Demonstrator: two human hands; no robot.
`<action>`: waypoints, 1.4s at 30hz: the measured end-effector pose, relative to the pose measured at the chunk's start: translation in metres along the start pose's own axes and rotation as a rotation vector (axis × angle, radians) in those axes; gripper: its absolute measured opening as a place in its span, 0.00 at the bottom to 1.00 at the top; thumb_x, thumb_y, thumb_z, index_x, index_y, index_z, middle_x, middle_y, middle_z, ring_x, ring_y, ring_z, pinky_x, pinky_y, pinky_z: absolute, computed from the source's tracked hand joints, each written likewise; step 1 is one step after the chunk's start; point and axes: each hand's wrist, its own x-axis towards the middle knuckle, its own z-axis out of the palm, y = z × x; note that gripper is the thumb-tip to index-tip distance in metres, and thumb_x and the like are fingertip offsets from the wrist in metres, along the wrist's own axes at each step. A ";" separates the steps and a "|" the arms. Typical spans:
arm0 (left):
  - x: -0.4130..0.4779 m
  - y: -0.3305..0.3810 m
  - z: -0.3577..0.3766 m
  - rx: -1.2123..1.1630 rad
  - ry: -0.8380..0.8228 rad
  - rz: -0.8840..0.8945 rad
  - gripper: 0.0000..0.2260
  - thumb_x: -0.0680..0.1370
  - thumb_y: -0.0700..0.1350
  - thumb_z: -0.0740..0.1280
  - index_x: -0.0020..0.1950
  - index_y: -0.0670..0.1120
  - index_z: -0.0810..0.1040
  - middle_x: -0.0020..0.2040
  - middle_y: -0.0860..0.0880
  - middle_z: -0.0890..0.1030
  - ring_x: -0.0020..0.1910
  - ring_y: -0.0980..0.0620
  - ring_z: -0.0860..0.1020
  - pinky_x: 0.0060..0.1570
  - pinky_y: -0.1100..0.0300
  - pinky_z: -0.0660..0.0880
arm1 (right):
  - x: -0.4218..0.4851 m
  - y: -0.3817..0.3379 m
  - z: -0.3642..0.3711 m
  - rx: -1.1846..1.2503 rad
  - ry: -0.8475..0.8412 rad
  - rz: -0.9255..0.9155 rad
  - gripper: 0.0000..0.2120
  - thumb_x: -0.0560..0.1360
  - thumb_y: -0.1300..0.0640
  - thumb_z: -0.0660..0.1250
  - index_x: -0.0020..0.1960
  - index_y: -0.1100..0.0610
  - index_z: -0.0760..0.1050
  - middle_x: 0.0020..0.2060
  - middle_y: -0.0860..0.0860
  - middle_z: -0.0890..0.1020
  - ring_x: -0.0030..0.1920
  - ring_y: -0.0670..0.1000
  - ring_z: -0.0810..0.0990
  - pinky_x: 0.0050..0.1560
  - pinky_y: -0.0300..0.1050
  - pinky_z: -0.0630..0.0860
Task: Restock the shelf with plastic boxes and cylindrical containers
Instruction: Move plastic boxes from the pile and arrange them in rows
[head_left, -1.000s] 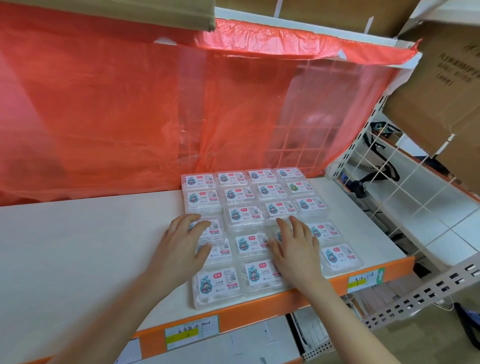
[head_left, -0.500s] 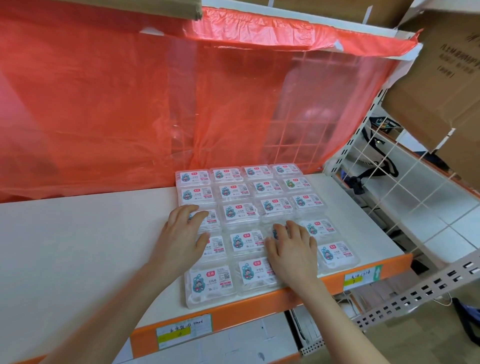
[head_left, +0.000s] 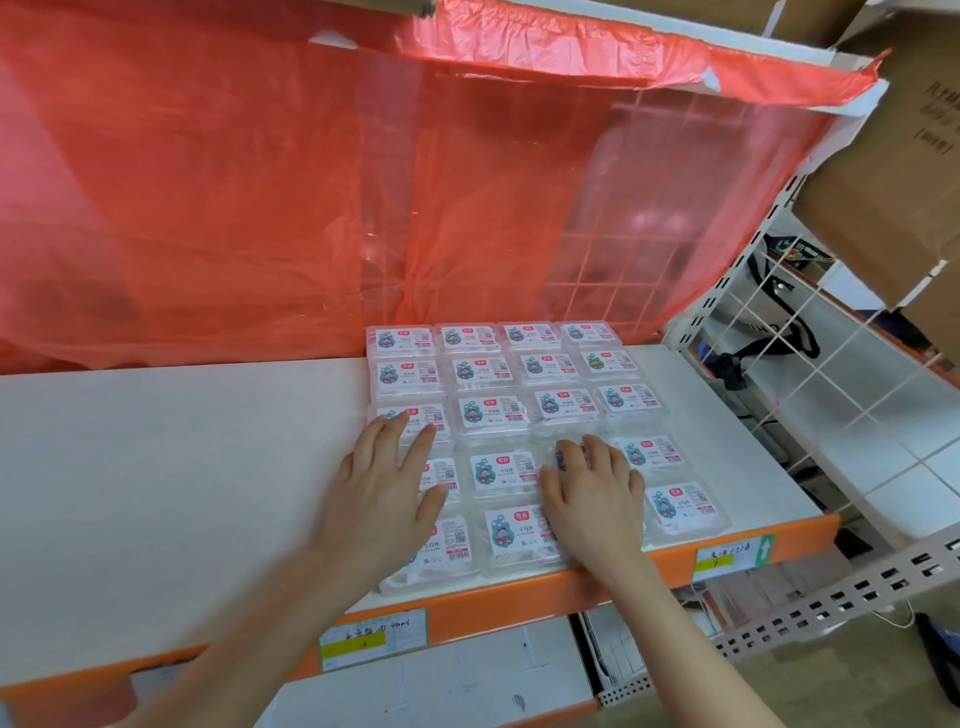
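Left hand and right hand still lie flat, fingers straight, atop plastic boxes on the shelf. Neither grips anything.

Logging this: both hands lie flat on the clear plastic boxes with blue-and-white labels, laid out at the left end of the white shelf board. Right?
Wrong end: the head view shows the clear plastic boxes at the right end of the white shelf board. The left hand and right hand do lie flat on them.
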 end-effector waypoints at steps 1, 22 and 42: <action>0.000 -0.001 0.003 -0.004 -0.012 -0.009 0.28 0.78 0.56 0.59 0.75 0.48 0.57 0.75 0.44 0.57 0.74 0.44 0.52 0.70 0.50 0.56 | 0.000 0.000 0.000 0.000 0.000 0.000 0.20 0.78 0.45 0.51 0.66 0.51 0.66 0.69 0.51 0.65 0.69 0.55 0.60 0.66 0.53 0.57; 0.002 0.008 -0.002 -0.063 -0.041 -0.055 0.28 0.78 0.53 0.59 0.76 0.50 0.53 0.77 0.46 0.48 0.75 0.46 0.46 0.72 0.52 0.50 | 0.002 0.002 -0.010 0.127 -0.029 -0.036 0.24 0.78 0.47 0.54 0.72 0.52 0.59 0.70 0.54 0.63 0.70 0.56 0.59 0.67 0.55 0.57; -0.123 -0.077 -0.075 -0.061 0.114 -0.639 0.22 0.77 0.50 0.62 0.68 0.41 0.70 0.69 0.38 0.67 0.68 0.37 0.64 0.62 0.42 0.65 | -0.051 -0.179 -0.012 0.250 -0.157 -0.841 0.25 0.78 0.49 0.56 0.73 0.53 0.59 0.72 0.56 0.61 0.71 0.56 0.57 0.67 0.53 0.57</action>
